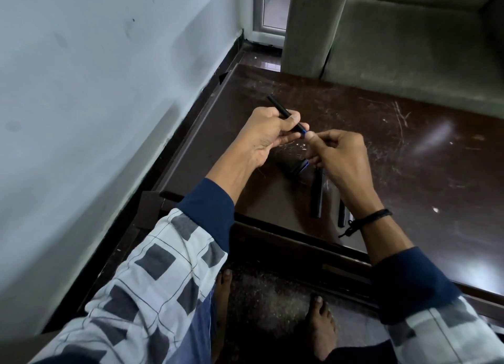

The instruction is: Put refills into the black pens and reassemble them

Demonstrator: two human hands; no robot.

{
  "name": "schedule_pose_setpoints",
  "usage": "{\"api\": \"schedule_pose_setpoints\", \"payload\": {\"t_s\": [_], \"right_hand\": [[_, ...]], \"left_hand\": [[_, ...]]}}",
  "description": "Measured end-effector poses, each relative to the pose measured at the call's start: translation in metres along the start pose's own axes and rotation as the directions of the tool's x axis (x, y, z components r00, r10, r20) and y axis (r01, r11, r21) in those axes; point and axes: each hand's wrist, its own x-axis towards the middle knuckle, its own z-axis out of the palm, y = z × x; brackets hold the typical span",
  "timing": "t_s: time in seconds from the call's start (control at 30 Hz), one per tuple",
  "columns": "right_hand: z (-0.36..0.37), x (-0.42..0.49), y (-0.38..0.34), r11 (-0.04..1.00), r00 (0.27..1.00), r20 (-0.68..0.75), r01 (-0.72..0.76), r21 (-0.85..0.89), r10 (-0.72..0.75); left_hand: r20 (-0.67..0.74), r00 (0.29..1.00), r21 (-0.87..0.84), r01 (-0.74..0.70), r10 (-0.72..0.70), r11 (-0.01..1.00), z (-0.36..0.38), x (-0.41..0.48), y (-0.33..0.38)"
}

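Left hand: gripped the black pen round its barrel, thumb pressed on top and fingers curled underneath.
Black pen: held in the air above the table, tilted, its far end pointing up and away toward the wall; a bit of blue showed at the near end.
Right hand: fingers curled, thumb and fingertips pinching the pen's near, blue end. The part pinched was too small and blurred to name.
Spare barrels: two black barrels lay side by side near the table's front edge, partly hidden under the right wrist.
Short piece: a black piece with a blue band lay on the table below the two hands, just beside the barrels.
Table: dark brown, glossy and heavily scratched.
Wrist: a black cord band circled the right wrist.
Surroundings: pale wall on the left, a grey-green sofa beyond the far edge, and bare feet on the floor below.
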Motion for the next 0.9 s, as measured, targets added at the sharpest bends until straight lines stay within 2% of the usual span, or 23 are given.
{"api": "schedule_pose_setpoints", "payload": {"t_s": [0.17, 0.37, 0.53, 0.9], "right_hand": [[0.0015, 0.0001, -0.0003, 0.998, 0.998, -0.063, 0.012, -0.064, -0.016], [0.0017, -0.0021, -0.0017, 0.998, 1.0, -0.02, 0.004, -0.062, -0.005], [0.001, -0.0012, 0.0, 0.997, 0.997, -0.068, 0.014, -0.08, -0.02], [0.0006, -0.0003, 0.0003, 0.995, 0.999, -0.048, 0.02, -0.1, -0.025]], "left_hand": [[-0.003, 1.0, -0.019, 0.01, -0.01, 1.0, 0.0002, 0.0001, -0.0003], [-0.004, 1.0, -0.018, 0.013, -0.013, 1.0, -0.0007, -0.0005, -0.0001], [-0.007, 1.0, -0.018, 0.013, -0.013, 1.0, -0.001, 0.0002, -0.001], [-0.007, 1.0, -0.003, 0.015, -0.015, 1.0, -0.0018, -0.0004, 0.0003]]}}
